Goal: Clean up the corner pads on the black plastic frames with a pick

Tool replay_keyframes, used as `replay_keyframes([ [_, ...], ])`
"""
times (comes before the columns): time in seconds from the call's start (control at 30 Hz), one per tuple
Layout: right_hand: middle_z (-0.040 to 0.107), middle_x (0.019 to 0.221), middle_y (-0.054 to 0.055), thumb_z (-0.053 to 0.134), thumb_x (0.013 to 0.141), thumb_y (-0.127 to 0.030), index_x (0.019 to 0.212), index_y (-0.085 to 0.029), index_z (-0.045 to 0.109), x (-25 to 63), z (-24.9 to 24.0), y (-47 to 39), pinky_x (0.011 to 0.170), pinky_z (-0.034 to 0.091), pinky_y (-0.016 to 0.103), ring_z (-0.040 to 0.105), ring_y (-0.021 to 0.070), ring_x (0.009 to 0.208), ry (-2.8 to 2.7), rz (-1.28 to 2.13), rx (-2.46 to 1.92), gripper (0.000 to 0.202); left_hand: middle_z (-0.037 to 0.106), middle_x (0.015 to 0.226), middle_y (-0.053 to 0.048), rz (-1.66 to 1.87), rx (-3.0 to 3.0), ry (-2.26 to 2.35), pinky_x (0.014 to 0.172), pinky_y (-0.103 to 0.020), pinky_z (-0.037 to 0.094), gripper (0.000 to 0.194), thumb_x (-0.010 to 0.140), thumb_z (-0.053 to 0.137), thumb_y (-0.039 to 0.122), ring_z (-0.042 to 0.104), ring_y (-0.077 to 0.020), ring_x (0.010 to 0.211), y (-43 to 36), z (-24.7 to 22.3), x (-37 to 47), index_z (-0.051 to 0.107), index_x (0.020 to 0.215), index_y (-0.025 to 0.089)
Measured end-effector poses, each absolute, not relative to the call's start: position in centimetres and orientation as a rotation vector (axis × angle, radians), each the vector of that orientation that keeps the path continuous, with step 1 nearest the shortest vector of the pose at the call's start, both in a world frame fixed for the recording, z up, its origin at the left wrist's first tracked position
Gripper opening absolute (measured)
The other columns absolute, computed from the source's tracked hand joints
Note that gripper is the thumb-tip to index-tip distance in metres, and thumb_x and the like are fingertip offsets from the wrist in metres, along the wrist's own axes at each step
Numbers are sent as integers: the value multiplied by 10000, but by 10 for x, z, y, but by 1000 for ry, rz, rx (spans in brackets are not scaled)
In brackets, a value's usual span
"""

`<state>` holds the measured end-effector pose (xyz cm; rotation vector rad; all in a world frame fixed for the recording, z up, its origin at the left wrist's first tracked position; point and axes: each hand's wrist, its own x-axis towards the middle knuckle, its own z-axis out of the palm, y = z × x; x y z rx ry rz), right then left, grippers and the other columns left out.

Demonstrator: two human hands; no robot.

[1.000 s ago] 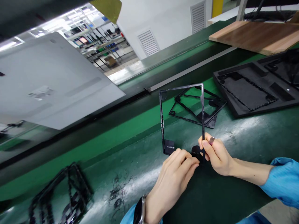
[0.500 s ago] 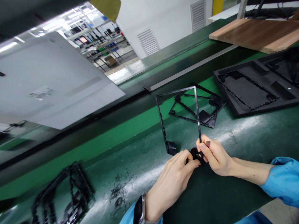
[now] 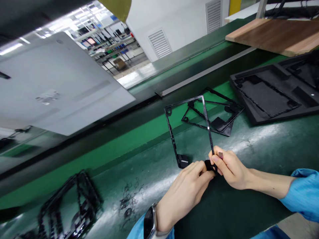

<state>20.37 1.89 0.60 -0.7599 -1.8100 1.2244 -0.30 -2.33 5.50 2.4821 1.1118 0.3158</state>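
Note:
I hold a thin black plastic frame (image 3: 171,132) upright over the green bench, tilted back to the left. My right hand (image 3: 228,167) pinches its right bar near the bottom corner, and a small metal piece shows at the fingertips. My left hand (image 3: 185,191) has its fingertips on the black tab at the same corner. Both sleeves are blue, and a watch sits on my left wrist.
Another black frame (image 3: 211,114) lies flat beyond the hands. A black foam tray (image 3: 271,96) sits at right, a wooden board (image 3: 274,33) behind it. A pile of black frames (image 3: 67,205) lies at lower left, black shavings (image 3: 128,202) beside it. A large grey panel (image 3: 54,86) rests on the conveyor.
The held frame has tipped further back and to the left, its top edge now lower. Both hands stay at its bottom right corner, shifted slightly.

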Motion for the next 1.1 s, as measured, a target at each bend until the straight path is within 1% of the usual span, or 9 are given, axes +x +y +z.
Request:
replay_keyframes([
  [0.17, 465, 666, -67, 343, 1177, -388, 916, -239, 480, 203, 6, 18, 524, 401, 261, 459, 118, 512, -1812, 1247, -759, 331, 640, 999, -39, 257, 2482, 1104, 763, -324, 562, 157, 1084, 543, 144, 637, -199, 867, -23, 56, -4, 673, 1140, 211],
  [0.4, 477, 680, -60, 319, 1182, -427, 922, -234, 486, 204, 6, 16, 511, 397, 261, 469, 114, 503, -1783, 1300, -750, 364, 680, 1073, -49, 315, 2353, 1019, 857, -331, 573, 157, 1109, 503, 163, 671, -198, 959, -18, 54, -8, 643, 1152, 219],
  [0.57, 475, 662, -64, 317, 1178, -474, 914, -236, 474, 205, 8, 12, 484, 385, 254, 449, 109, 480, -1747, 1360, -728, 389, 666, 1018, -57, 342, 2284, 960, 833, -315, 572, 153, 1086, 492, 141, 658, -196, 927, -19, 54, -9, 627, 1085, 214],
  [0.67, 461, 627, -74, 316, 1178, -491, 922, -236, 479, 206, 10, 10, 474, 384, 249, 444, 112, 472, -1715, 1391, -742, 397, 676, 1019, -63, 371, 2261, 945, 836, -311, 575, 161, 1075, 488, 136, 663, -193, 923, -19, 56, -10, 625, 1083, 220],
  [0.8, 473, 597, -77, 330, 1172, -527, 934, -231, 496, 206, 13, 10, 471, 378, 245, 443, 111, 463, -1694, 1411, -744, 414, 686, 1031, -64, 366, 2211, 939, 841, -308, 569, 174, 1063, 494, 123, 668, -191, 937, -18, 60, -10, 632, 1097, 224],
  [0.9, 496, 605, -72, 348, 1168, -537, 931, -230, 504, 206, 14, 11, 461, 368, 244, 456, 107, 456, -1673, 1423, -754, 418, 694, 1061, -61, 406, 2157, 929, 829, -291, 551, 231, 1039, 487, 81, 664, -179, 931, -18, 63, -10, 643, 1125, 229],
  [0.93, 506, 612, -69, 352, 1169, -534, 932, -229, 508, 206, 13, 11, 464, 371, 245, 466, 107, 459, -1663, 1428, -762, 416, 690, 1048, -55, 425, 2141, 935, 803, -281, 542, 255, 1035, 482, 73, 656, -170, 898, -18, 64, -10, 648, 1146, 231],
  [1.03, 537, 614, -62, 347, 1177, -513, 964, -226, 523, 207, 11, 11, 493, 397, 245, 500, 114, 486, -1627, 1438, -792, 398, 634, 919, -19, 532, 2125, 1003, 696, -258, 501, 279, 1044, 485, 93, 602, -145, 763, -18, 66, -12, 660, 1207, 236],
  [1.1, 562, 612, -60, 336, 1184, -493, 998, -228, 526, 207, 9, 12, 502, 411, 242, 515, 118, 497, -1599, 1450, -818, 375, 621, 918, -20, 673, 2183, 1082, 726, -271, 510, 249, 1033, 540, 119, 610, -154, 804, -16, 66, -15, 661, 1220, 231],
])
